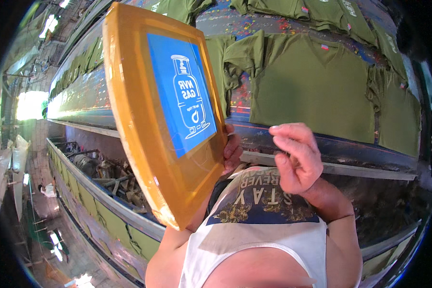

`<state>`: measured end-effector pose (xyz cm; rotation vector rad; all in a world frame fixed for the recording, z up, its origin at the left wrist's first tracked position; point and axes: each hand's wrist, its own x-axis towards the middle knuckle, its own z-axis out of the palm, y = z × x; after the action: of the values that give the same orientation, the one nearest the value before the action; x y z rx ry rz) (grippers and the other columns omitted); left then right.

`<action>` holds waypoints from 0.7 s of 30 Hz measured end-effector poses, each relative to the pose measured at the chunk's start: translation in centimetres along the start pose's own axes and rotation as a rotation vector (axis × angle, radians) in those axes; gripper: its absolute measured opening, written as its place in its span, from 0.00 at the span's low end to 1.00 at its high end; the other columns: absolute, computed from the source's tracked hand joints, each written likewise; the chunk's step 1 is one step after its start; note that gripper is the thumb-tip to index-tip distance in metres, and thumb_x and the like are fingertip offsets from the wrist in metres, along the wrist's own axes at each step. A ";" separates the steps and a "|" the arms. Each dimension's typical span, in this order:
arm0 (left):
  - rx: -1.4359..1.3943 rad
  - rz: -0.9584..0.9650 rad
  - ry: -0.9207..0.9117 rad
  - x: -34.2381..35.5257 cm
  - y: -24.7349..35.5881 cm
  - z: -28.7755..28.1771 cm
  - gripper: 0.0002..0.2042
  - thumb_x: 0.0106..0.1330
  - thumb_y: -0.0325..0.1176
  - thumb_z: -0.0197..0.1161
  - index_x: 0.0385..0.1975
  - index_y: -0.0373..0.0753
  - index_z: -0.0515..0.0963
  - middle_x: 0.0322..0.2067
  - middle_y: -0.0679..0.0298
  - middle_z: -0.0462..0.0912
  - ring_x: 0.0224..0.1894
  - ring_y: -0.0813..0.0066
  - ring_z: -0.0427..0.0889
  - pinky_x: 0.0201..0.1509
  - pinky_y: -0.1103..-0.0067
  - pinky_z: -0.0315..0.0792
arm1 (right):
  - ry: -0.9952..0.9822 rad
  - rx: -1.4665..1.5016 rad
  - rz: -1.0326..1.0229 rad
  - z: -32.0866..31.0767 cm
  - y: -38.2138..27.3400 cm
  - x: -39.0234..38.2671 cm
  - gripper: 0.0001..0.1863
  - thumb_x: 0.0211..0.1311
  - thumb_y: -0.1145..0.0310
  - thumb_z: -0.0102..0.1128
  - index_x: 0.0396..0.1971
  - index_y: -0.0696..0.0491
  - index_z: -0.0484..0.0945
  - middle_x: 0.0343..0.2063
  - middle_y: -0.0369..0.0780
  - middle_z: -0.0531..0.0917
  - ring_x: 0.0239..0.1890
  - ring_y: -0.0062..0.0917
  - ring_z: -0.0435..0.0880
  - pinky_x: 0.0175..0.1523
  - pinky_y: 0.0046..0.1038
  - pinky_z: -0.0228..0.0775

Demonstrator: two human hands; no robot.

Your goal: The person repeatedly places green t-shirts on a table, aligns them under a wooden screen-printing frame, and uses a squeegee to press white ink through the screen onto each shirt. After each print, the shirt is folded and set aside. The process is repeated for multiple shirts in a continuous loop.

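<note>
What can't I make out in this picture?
In the head view:
- Left hand: mostly hidden behind the orange frame.
- Upper green shirts: cut off by the picture's top edge.
- Bright opening, left: whatever lies beyond is lost in glare.

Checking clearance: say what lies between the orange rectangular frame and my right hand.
In the head view, the left hand's fingers show between the frame and the right hand.

left hand (pixel 233 149) mostly hidden behind the framed screen (pixel 126 101), green shirt (pixel 317 14) toward the bench's (pixel 348 155) far edge cut off, clutter (pixel 117 180) below its near edge too jumbled to tell
</note>
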<state>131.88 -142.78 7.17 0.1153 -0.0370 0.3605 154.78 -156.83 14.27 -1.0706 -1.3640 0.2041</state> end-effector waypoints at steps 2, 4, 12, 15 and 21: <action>-0.049 -0.009 0.030 -0.6 -0.2 0.3 0.38 0.86 0.61 0.54 0.80 0.34 0.69 0.39 0.51 0.76 0.36 0.55 0.80 0.39 0.68 0.81 | 0.054 -0.006 0.054 0.9 0.3 -0.8 0.19 0.66 0.86 0.68 0.55 0.59 0.88 0.56 0.50 0.88 0.53 0.42 0.90 0.56 0.37 0.84; -0.030 -0.018 -0.030 -0.8 -0.1 0.1 0.35 0.87 0.58 0.52 0.80 0.35 0.69 0.37 0.52 0.77 0.35 0.57 0.81 0.39 0.67 0.82 | 0.038 -0.034 0.020 1.7 0.8 -1.2 0.18 0.65 0.85 0.69 0.54 0.58 0.88 0.55 0.49 0.89 0.51 0.41 0.90 0.55 0.37 0.84; 0.030 -0.081 -0.091 -1.0 1.9 -1.1 0.34 0.90 0.57 0.50 0.81 0.35 0.70 0.33 0.54 0.76 0.29 0.60 0.80 0.31 0.72 0.81 | -0.060 -0.118 -0.023 4.4 0.8 -2.2 0.17 0.61 0.83 0.75 0.50 0.57 0.91 0.51 0.44 0.89 0.47 0.41 0.92 0.50 0.40 0.88; 0.057 -0.107 -0.109 -1.2 2.8 -1.8 0.36 0.88 0.59 0.49 0.83 0.36 0.67 0.36 0.53 0.77 0.32 0.58 0.81 0.32 0.71 0.81 | -0.049 -0.155 -0.007 4.9 0.4 -2.8 0.17 0.60 0.84 0.75 0.49 0.57 0.91 0.51 0.44 0.89 0.46 0.41 0.92 0.50 0.39 0.88; 0.005 -0.218 -0.179 -0.3 3.9 -3.8 0.45 0.84 0.68 0.49 0.86 0.35 0.62 0.41 0.50 0.78 0.38 0.53 0.83 0.38 0.69 0.81 | -0.038 -0.282 0.060 4.5 -0.7 -4.8 0.17 0.59 0.85 0.75 0.49 0.58 0.91 0.51 0.44 0.89 0.46 0.41 0.91 0.50 0.40 0.87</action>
<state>130.27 -138.84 3.81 0.1546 -0.1994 0.1321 149.35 -158.16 10.76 -1.3493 -1.4242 0.0765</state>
